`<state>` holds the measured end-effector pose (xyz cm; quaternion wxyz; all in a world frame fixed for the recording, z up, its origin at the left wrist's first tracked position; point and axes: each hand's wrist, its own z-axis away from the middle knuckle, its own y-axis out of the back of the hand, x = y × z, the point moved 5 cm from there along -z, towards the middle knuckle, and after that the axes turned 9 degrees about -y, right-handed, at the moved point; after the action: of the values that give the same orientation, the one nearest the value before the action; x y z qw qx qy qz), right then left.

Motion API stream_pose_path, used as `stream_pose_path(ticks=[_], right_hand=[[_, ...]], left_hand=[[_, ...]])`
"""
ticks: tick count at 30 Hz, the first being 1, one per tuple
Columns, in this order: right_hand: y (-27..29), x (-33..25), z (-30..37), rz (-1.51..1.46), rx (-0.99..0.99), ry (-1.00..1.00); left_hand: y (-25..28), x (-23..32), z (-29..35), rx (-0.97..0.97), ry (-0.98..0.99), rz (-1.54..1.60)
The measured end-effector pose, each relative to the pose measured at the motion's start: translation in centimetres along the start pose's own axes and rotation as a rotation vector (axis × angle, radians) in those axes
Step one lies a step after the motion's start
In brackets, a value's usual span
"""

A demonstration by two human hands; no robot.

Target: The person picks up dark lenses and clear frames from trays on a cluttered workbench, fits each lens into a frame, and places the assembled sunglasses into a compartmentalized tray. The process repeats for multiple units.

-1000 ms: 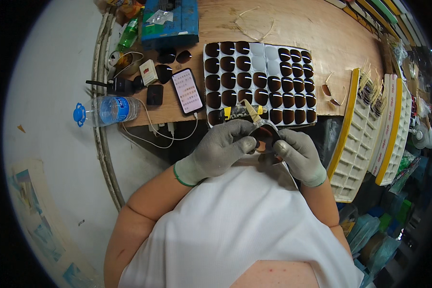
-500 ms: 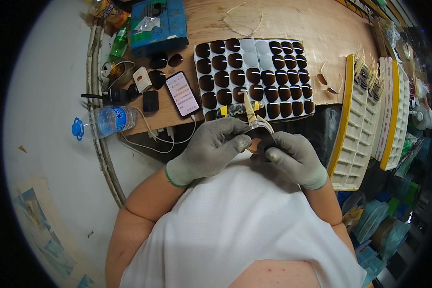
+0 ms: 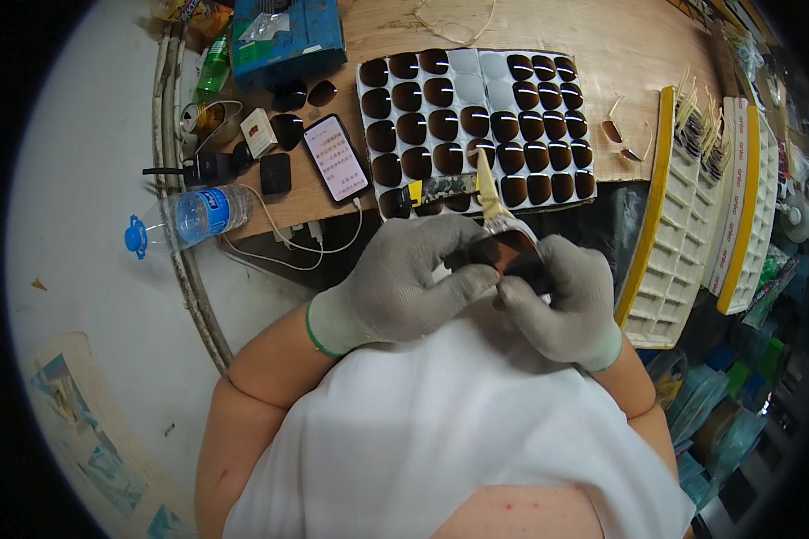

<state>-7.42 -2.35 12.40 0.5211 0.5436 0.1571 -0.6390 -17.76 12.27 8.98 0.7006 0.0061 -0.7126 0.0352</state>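
Note:
Between both hands, in front of my chest, is a pair of sunglasses (image 3: pixel 516 255) with a dark brown lens and pale cream temples pointing away from me. My left hand (image 3: pixel 409 277), in a grey glove, pinches its left side with thumb and fingers. On the other side, my gloved right hand (image 3: pixel 568 298) grips the rim, its thumb beneath the lens. Fingers hide part of the frame. Just beyond lies a board (image 3: pixel 498 93) set with rows of brown lenses, a few of its white slots bare. A yellow-and-black tool (image 3: pixel 448 187) rests on its near edge.
A lit phone (image 3: pixel 336 160) on a charging cable, a small white box (image 3: pixel 258 133) and loose dark lenses (image 3: pixel 289 130) lie left. A water bottle (image 3: pixel 202 217) overhangs the table edge. To the right are another pair of sunglasses (image 3: pixel 622 135) and yellow-edged white racks (image 3: pixel 649 269).
Both hands have shifted slightly right and toward me with the sunglasses. The sunglasses have turned, so more of the brown lens shows. The whole view has also shifted a little.

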Motion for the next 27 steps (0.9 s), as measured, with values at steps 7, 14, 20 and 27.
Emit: stream_pose_path(ticks=[7, 14, 20, 27], right_hand=[[3.8, 3.3, -2.1, -0.155, -0.197, -0.035], [11.5, 9.9, -6.8, 0.021, 0.001, -0.016], [21.0, 25.7, -12.6, 1.019, 0.511, -0.349], [22.8, 29.6, -17.5, 1.023, 0.179, -0.563]], left_hand=[[-1.7, -0.2, -6.7, 0.007, -0.245, -0.004], [-3.1, -4.1, -16.5, -0.094, -0.113, -0.447], [17.2, -17.8, -27.8, 0.718, 0.655, -1.131], [21.2, -24.5, -30.1, 0.764, 0.870, -0.789]])
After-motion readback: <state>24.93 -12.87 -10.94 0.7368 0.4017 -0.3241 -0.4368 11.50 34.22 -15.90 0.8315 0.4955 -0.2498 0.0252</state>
